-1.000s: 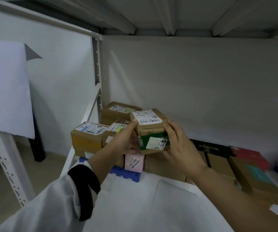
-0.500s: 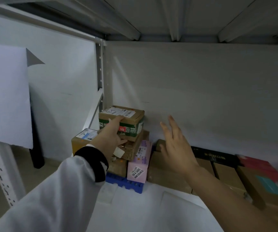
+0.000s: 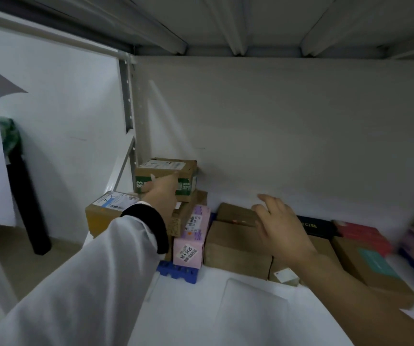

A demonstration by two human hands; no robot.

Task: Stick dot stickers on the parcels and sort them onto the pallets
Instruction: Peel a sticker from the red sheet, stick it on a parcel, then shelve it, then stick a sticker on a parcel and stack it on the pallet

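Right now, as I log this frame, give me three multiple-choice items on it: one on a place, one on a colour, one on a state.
1. Where is the green-printed parcel?
A) on the floor
B) atop the pile at the shelf's left end
C) in the right hand

2. What colour is the box labelled 58 4 3405?
A) black
B) red
C) pink

3. The right hand is:
A) open, holding nothing
B) gripping the pink box
C) pinching a sticker

Answers:
1 B, it sits highest, beside the shelf post.
2 C, its end face is pink.
3 A, its fingers are spread above the brown boxes.
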